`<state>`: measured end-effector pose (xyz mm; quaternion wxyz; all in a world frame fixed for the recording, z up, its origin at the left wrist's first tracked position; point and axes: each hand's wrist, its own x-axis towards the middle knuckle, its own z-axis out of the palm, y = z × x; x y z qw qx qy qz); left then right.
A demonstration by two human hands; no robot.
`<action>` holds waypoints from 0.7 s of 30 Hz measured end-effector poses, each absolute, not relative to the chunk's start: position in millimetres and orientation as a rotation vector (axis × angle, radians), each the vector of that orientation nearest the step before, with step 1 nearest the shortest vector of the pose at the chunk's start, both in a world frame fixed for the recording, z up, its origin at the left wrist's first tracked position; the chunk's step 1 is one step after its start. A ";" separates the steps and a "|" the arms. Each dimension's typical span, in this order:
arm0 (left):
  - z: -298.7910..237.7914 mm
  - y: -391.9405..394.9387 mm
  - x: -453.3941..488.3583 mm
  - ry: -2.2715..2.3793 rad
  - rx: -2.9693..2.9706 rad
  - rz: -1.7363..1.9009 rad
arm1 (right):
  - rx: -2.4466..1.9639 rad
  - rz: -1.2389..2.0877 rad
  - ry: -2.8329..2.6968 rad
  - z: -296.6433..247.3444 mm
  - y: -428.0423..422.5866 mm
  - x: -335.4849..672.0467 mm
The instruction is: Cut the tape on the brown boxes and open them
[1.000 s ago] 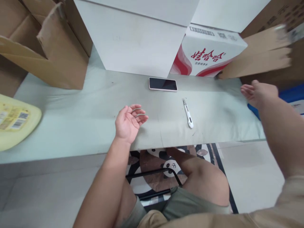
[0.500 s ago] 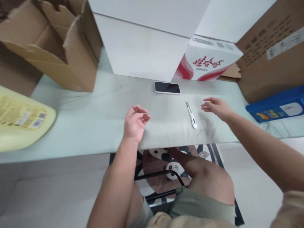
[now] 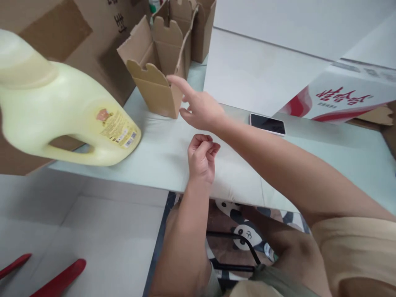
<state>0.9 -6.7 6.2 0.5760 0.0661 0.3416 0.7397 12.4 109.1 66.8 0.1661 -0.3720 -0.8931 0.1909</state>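
My right hand (image 3: 202,108) reaches across to the left over my left hand. Its index finger is stretched out at the front corner of an open-topped cardboard box (image 3: 159,97), with the thumb apart below. Whether the fingertip touches the box, I cannot tell. Below it, my left hand (image 3: 202,159) hovers by the table's front edge, fingers curled in and thumb pressed against them, with nothing visible in it. A phone (image 3: 267,123) lies flat, screen up, beyond my right forearm. The white pen-shaped tool seen before is out of sight.
At left stands a big pale-yellow jug (image 3: 77,111) with a handle, before a large brown carton (image 3: 108,49). A white box (image 3: 260,70) and a white-and-red box (image 3: 337,99) line the back of the table (image 3: 161,165). Red objects (image 3: 62,280) show at the lower left.
The view has swung left. My right hand has crossed from the right of the table to the cardboard box. The fingers of my left hand have closed further.
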 end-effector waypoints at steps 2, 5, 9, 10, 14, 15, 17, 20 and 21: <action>5.8 -7.3 -4.6 0.811 0.160 1.740 | -1.240 0.438 -2.576 71.5 115.5 -9.5; 3.9 -9.3 -10.5 0.890 0.181 1.798 | -1.296 0.376 -2.528 67.4 125.9 -13.9; 1.3 -15.1 -18.8 1.172 0.328 2.130 | -1.179 0.430 -2.350 48.2 122.6 31.1; 0.9 -16.9 -21.8 1.280 0.374 2.251 | -1.127 0.472 -2.288 43.1 115.4 50.4; -1.6 -20.8 -36.3 1.687 0.399 2.473 | -1.055 0.576 -1.959 26.1 58.5 144.1; -2.8 -20.1 -38.9 1.713 0.395 2.439 | -1.048 0.594 -1.873 22.1 39.7 167.8; -5.4 -17.1 -40.1 1.621 0.454 2.351 | -1.049 0.593 -1.737 14.0 2.4 209.8; -7.7 -12.8 -28.5 1.329 0.709 2.194 | -1.044 0.500 -1.540 2.3 -42.8 251.8; -7.5 -12.5 -21.4 1.233 0.800 2.124 | -1.058 0.491 -1.488 -1.1 -53.1 260.1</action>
